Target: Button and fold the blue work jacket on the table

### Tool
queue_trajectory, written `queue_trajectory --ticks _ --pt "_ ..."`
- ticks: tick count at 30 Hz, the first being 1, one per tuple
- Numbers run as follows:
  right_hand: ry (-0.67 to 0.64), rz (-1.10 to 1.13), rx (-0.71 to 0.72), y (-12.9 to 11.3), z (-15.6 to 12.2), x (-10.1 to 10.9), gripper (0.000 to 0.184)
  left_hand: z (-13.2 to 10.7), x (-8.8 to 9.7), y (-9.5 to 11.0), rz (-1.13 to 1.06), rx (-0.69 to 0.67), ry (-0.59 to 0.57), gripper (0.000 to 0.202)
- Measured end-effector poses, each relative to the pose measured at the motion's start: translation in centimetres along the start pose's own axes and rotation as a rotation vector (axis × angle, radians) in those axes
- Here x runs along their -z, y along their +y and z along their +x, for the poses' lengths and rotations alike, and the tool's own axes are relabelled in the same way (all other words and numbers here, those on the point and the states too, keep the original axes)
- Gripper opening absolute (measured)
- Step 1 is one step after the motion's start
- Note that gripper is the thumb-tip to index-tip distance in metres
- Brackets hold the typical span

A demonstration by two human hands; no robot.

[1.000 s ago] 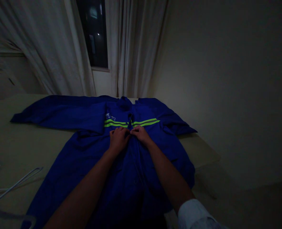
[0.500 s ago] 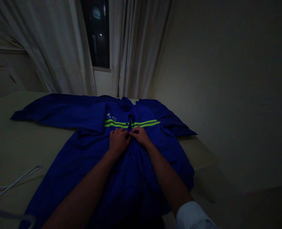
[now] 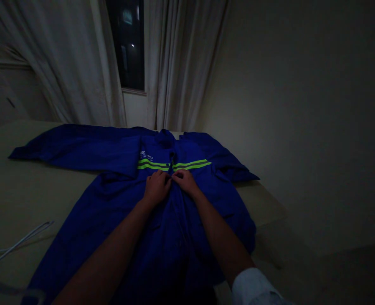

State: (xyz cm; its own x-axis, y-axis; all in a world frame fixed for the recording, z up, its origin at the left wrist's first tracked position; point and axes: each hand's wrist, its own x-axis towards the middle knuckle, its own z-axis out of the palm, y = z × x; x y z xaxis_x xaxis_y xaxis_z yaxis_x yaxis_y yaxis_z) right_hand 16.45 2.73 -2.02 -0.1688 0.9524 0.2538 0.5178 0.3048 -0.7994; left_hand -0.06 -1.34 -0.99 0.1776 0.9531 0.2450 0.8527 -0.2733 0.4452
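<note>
A blue work jacket lies spread front side up, its collar at the far end and both sleeves out to the sides. Two bright green stripes cross its chest, with white lettering above them on the left. Just below the stripes, my left hand pinches the edge of the front opening. My right hand meets it from the other side, thumb and finger closed on the same front edge. Whatever lies between the fingertips, perhaps a button, is too dark and small to make out.
The jacket rests on a pale table. A white cable lies at its left, near a small object cut by the frame edge. Curtains and a dark window stand behind; a bare wall rises at the right.
Both hands stay at the same spot on the jacket front, with the left fingers drawn slightly closer together. The whole view has shifted a little.
</note>
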Motion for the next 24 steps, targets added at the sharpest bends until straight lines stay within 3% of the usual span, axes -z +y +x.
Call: queue_trajectory --ticks 3,7,12,15,17,21,24 --pt "0.064 0.057 -0.013 -0.6 0.2 0.3 0.01 0.0 0.0 -0.1 -0.005 -0.02 -0.005 0.026" --pt "0.208 -0.003 0.038 -3.7 -0.5 2.2 0.009 0.0 0.1 -0.1 0.023 -0.04 -0.022 0.026" --pt "-0.191 -0.278 0.13 -7.0 -7.1 3.6 0.029 0.2 0.1 -0.6 -0.004 -0.031 -0.043 0.032" --pt "-0.137 -0.43 0.025 -6.2 -11.4 2.5 0.015 0.3 0.0 -0.6 -0.025 -0.018 -0.036 0.037" --pt "-0.044 -0.388 -0.041 -5.3 -12.7 1.8 0.004 0.3 0.0 -0.4 -0.01 -0.025 -0.053 0.041" --pt "0.07 -0.103 -0.102 -4.3 -12.7 1.5 0.011 -1.1 0.5 0.4 -0.027 -0.066 -0.071 0.033" --pt "0.108 0.029 -0.136 -4.2 -12.4 1.8 0.013 -3.2 1.4 0.5 -0.091 -0.12 0.023 0.021"
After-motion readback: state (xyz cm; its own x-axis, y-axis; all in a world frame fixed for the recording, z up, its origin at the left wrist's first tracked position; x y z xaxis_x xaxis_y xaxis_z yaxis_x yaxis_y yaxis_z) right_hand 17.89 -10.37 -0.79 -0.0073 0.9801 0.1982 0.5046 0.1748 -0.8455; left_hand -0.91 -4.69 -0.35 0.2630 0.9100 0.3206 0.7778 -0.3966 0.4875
